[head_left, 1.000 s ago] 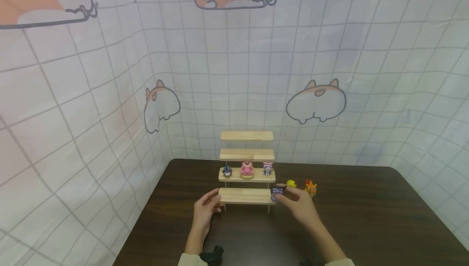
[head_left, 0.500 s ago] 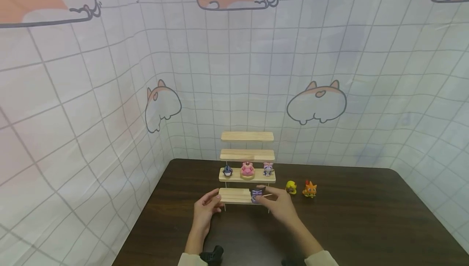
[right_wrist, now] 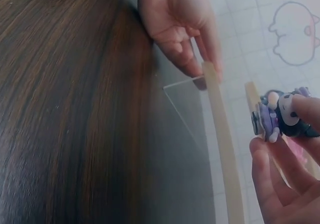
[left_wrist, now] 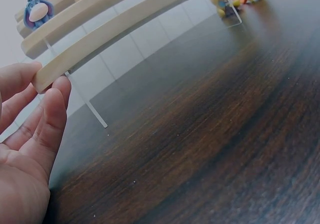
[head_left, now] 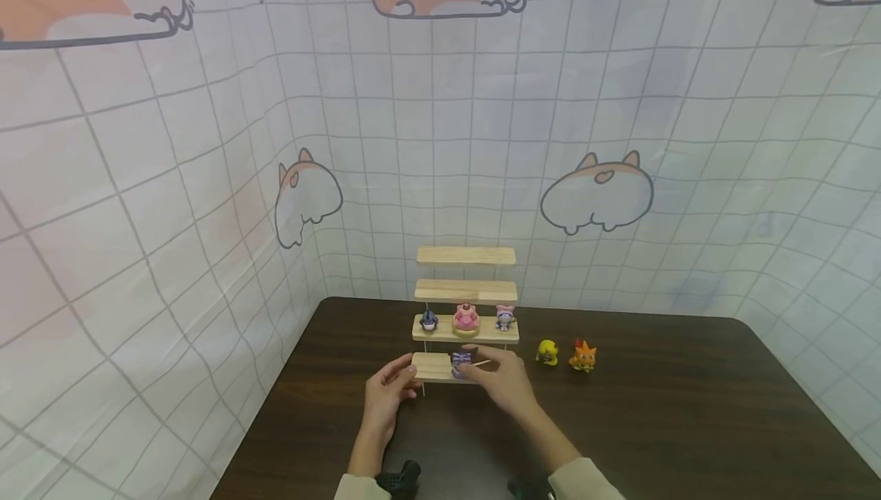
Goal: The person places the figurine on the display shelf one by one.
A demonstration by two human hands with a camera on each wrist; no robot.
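My right fingers (right_wrist: 292,169) pinch a small purple-and-black figure (right_wrist: 275,116), thumb against its head and the others spread along its far side. They hold it over the lowest board (head_left: 431,364) of a stepped wooden stand, near the middle of its length. My left fingers (left_wrist: 52,108) are closed round that board's left end, to the left of the figure.

My head view gives the figure only as a banded purple shape at my right fingertips. From my right wrist I can see its white face, black hood and purple skirt, with a gap between its base and the board. My left wrist shows a clear leg (left_wrist: 95,113) under the board, just beside my left fingers, coming down to the worktop (head_left: 661,408). It also shows the long ears and pale muzzle of the blue figure (left_wrist: 38,13), above my left fingers; from my head that one is merely dark and small.

Only from my head do I see the whole row beyond my right fingers: the blue one, a pink figure (head_left: 466,319) and a pink-and-purple figure (head_left: 505,318) on the next board (head_left: 489,337) up. To the right of my right fingers, a yellow figure (head_left: 547,352) and an orange figure (head_left: 583,356) stand on the worktop.
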